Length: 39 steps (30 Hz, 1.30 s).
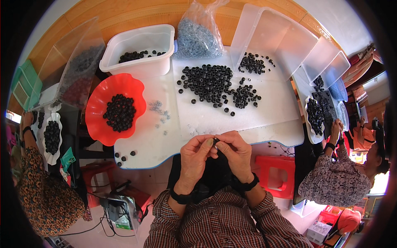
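My left hand and my right hand meet at the near edge of the white table. Together their fingertips pinch one small black ring-shaped part. Both wrists wear dark bands. A loose heap of the same black parts lies on the table beyond my hands, with a smaller cluster to its right. A few tiny grey metal pieces are scattered to the left of the heap.
A red scalloped bowl of black parts sits at left, a white tub behind it, a bag of grey pieces and clear bins at back. Other people work at left and right. Red stools stand under the table.
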{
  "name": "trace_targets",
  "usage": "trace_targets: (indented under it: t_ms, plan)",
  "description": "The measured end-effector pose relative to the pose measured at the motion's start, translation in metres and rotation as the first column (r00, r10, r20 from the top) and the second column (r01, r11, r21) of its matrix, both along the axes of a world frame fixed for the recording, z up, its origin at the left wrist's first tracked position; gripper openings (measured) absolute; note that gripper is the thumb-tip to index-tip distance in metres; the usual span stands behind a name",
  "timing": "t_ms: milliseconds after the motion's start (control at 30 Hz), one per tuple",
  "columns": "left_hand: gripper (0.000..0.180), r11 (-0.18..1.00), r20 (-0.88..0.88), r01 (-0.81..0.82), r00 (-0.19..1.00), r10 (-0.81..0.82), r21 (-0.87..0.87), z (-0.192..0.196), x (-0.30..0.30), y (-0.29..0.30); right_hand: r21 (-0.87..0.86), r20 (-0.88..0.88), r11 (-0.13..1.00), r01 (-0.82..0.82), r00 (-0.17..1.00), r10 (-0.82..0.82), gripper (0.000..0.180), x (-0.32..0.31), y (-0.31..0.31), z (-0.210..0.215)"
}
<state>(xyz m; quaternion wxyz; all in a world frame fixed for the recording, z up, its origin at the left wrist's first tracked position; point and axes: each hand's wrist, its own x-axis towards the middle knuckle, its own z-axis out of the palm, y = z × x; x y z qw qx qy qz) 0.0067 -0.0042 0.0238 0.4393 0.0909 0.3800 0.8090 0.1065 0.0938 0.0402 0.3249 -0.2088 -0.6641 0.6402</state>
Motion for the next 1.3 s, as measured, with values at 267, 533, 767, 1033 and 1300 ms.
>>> trace_targets:
  t_ms: [267,533,767,1033,1300]
  plan:
    - [0.020,1.000,0.064,0.008,0.998,-0.009,0.002,-0.001,-0.001,-0.001,-0.122,0.022,0.993,0.007,1.000,-0.005,0.018,0.001,-0.002,-0.002]
    - [0.020,0.998,0.114,0.020,0.993,-0.027,0.063,-0.003,0.000,-0.001,-0.210,-0.043,0.978,0.006,0.999,-0.015,0.017,-0.001,-0.005,-0.005]
    - [0.020,0.999,0.093,-0.003,0.996,0.000,0.041,-0.002,0.001,-0.001,-0.147,-0.026,0.989,0.019,0.999,-0.023,0.017,-0.003,-0.007,-0.001]
    - [0.020,0.999,-0.011,-0.031,0.999,0.031,-0.025,0.003,0.003,-0.003,-0.018,-0.025,0.999,0.044,0.999,-0.044,0.015,-0.004,-0.010,0.004]
    - [0.021,0.995,-0.197,-0.088,0.977,0.077,-0.051,0.003,0.006,-0.004,0.046,-0.008,0.997,0.063,0.998,-0.063,0.014,-0.004,-0.010,0.006]
